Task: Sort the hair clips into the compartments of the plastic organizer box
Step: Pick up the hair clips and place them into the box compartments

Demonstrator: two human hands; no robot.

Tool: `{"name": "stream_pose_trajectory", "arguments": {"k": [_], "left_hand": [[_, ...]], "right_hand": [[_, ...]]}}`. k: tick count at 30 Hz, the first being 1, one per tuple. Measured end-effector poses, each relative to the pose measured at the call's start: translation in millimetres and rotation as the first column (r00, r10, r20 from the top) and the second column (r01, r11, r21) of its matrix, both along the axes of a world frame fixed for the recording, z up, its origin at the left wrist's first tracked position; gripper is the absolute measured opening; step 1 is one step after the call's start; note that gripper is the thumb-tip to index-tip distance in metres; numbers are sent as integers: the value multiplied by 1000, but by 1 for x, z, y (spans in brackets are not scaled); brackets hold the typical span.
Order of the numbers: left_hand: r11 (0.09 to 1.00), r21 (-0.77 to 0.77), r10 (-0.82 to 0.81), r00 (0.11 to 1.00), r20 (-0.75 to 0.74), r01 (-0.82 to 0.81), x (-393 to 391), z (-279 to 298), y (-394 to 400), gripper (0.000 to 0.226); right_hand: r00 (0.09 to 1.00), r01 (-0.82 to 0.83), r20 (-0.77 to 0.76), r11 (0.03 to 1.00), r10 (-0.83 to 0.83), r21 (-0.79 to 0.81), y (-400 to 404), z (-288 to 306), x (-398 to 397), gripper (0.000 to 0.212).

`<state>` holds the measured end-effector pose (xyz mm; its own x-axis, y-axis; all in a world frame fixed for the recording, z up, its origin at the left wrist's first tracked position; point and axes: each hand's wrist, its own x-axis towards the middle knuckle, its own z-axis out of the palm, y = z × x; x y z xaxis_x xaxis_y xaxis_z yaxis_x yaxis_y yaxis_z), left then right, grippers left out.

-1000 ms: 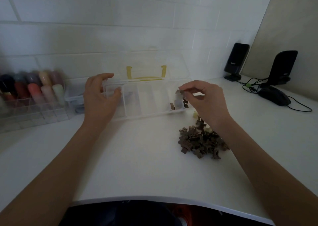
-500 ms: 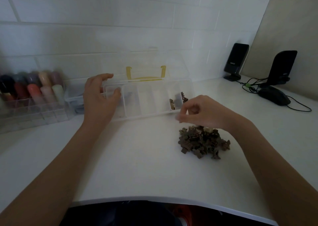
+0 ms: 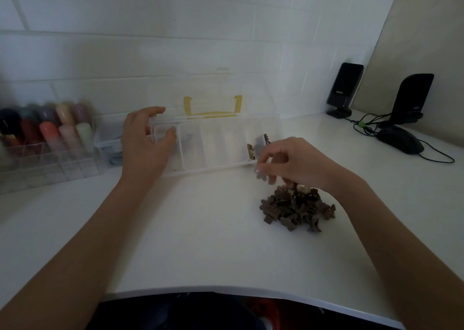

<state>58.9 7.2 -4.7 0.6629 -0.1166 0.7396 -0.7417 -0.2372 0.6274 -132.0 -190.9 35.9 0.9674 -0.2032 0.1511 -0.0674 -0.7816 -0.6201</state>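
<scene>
The white desk [image 3: 200, 242] lay bare along its near edge, open room between my forearms. At the back edge the organizer box [image 3: 216, 164] barred the middle, my left hand [image 3: 143, 144] on its left end. The pile of brown hair clips [image 3: 296, 209] blocked my right hand [image 3: 293, 164] below; a nail polish rack [image 3: 45, 159] filled the left edge, a computer mouse [image 3: 399, 141] and cable the right.

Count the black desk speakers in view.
2. One speaker stands against the white wall at the table's far right; the other speaker stands further right, behind the black mouse.
</scene>
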Motion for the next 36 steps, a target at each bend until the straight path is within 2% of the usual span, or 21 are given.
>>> {"name": "stream_pose_trajectory", "arguments": {"k": [3,6,10,17,19,22,24,26,27,31,33,36], "left_hand": [[1000,-5,4,1000,-8,-4,-1,0,0,37],[1000,-10,2,1000,-6,-2,-1,0,-1,37],[1000,-11,-8,1000,15,8,0,-1,0,37],[1000,-9,-7,1000,14,7,0,-1,1,37],[1000,-6,1,1000,19,-1,0,-1,0,37],[1000,-7,-2,1000,20,2,0,-1,1,36],[1000,-5,-4,1000,21,4,0,-1,1,36],[1000,0,-3,1000,20,3,0,-1,1,37],[1000,1,-1,1000,18,1,0,-1,1,37],[1000,-2,-1,1000,16,1,-1,-1,1,37],[1000,-10,-6,1000,6,6,-1,-2,1,37],[1000,-22,-9,1000,-1,9,-2,-2,0,36]], "right_hand": [[984,48,171,998,-55,41,1,-2,3,6],[961,52,271,999,-52,5,-2,-8,7,14],[929,92,361,996,-82,-10,-4,-13,9,26],[902,143,428,972,-51,-185,-4,-24,17,17],[915,130,402,967,-32,-219,-5,-27,22,14],[952,98,306,948,-1,-303,-6,-30,24,44],[949,106,315,949,-7,-298,-4,-28,20,40],[939,157,341,941,-49,-299,-3,-26,16,19],[936,188,345,928,-71,-321,-4,-26,15,18],[970,192,227,862,-92,-469,-6,-31,17,46],[980,183,160,832,-114,-523,-7,-36,18,47],[977,200,161,854,-138,-480,-7,-35,19,52]]}}
